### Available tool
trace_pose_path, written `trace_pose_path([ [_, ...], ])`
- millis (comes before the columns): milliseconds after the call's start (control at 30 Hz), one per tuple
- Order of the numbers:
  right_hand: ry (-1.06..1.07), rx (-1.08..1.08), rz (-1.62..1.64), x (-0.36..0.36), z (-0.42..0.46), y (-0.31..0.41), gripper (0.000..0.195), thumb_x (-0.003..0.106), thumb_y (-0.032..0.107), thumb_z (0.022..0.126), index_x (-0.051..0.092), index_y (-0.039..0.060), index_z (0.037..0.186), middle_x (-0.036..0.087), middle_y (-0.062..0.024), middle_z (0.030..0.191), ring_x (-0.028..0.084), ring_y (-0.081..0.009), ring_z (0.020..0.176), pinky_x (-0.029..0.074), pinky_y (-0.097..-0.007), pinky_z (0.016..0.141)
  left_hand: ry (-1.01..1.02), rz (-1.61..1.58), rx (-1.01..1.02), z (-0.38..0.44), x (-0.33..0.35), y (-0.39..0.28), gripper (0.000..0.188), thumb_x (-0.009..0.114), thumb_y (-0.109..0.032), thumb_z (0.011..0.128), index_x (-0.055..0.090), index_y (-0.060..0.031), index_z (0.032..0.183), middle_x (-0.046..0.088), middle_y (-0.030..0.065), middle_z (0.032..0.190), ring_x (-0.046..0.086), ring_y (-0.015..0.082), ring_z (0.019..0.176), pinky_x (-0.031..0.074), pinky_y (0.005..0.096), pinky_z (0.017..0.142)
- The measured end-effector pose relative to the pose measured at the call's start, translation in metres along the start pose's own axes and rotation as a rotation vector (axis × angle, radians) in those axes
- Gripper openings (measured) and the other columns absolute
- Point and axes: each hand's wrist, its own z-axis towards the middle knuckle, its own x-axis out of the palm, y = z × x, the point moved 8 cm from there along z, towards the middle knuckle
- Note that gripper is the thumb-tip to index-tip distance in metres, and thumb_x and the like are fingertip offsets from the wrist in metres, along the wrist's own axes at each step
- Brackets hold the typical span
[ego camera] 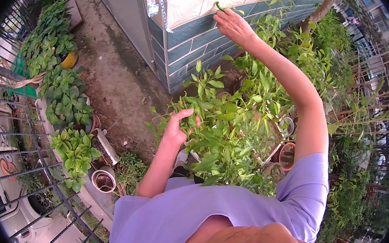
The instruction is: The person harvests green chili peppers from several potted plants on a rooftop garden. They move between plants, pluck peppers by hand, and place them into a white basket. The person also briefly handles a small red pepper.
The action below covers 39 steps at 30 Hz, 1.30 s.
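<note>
My left hand [177, 126] is closed around a bunch of green chili peppers [193, 107], the thumb lying across them. Raised far forward, my right hand [232, 23] pinches a single curved green pepper [220, 6] at its fingertips, in front of the tiled wall [193, 40]. Leafy pepper plants [229, 121] grow below and between my arms. Taller stems with leaves [278, 25] stand just right of my right hand. Foliage hides the plants' bases.
A metal fence [39, 154] runs along the left, with a parked vehicle [3, 140] beyond it. Potted leafy plants [63, 95] and a white pot [103, 180] line the dirt path [109, 73]. On the right are a terracotta pot [286, 154], a tree branch [330, 3] and bamboo stakes [375, 107].
</note>
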Motion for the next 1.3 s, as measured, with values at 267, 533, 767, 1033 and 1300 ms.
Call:
trace_pose_path([
  [267,-0.031,0.057,-0.147,0.029,-0.032,-0.019,0.004,0.061,0.015,0.073,0.064,0.0144,0.071,0.056,0.0032,0.073,0.048,-0.0132,0.092,0.035,-0.0263,0.079,0.031,0.028,0.009,0.001,0.019,0.005,0.043,0.062,-0.009,0.081,0.051,0.0092,0.119,0.063,0.0146,0.103,0.062,0.0178,0.069,0.052,0.0331,0.065],
  [533,-0.064,0.756,1.204,-0.002,-0.066,-0.095,0.025,0.063,0.029,0.086,0.062,0.0056,0.078,0.063,-0.0001,0.075,0.053,-0.0103,0.069,0.041,-0.0265,0.062,0.013,0.062,-0.048,0.004,0.026,0.012,0.037,0.063,-0.01,0.08,0.054,0.0055,0.112,0.064,0.0111,0.084,0.062,0.0183,0.065,0.053,0.0297,0.06],
  [767,-0.366,0.969,1.932,-0.042,-0.088,-0.169,0.02,0.055,0.016,0.09,0.061,0.002,0.078,0.062,-0.003,0.067,0.04,-0.0043,0.049,0.029,-0.0211,0.046,0.025,0.174,-0.079,0.009,0.039,0.012,0.045,0.063,-0.014,0.081,0.053,0.0086,0.119,0.063,0.0096,0.078,0.059,0.0164,0.064,0.052,0.027,0.06],
  [1033,-0.747,1.647,1.757,0.086,-0.209,-0.208,0.028,0.064,0.03,0.09,0.064,0.0029,0.091,0.034,0.0081,0.056,0.03,-0.0027,0.047,0.021,-0.0213,0.044,0.036,0.18,-0.103,0.016,0.034,0.011,0.045,0.063,-0.014,0.08,0.053,0.0073,0.119,0.064,0.0097,0.091,0.06,0.0149,0.066,0.052,0.028,0.061],
  [1300,-0.588,1.913,1.531,0.231,-0.236,-0.169,0.021,0.065,0.021,0.087,0.068,0.0008,0.092,0.071,-0.0059,0.084,0.046,-0.0087,0.05,0.04,-0.0248,0.053,0.021,0.131,-0.072,0.018,0.03,0.004,0.045,0.063,-0.012,0.079,0.052,0.0076,0.118,0.063,0.0127,0.1,0.059,0.0171,0.068,0.049,0.0329,0.063],
])
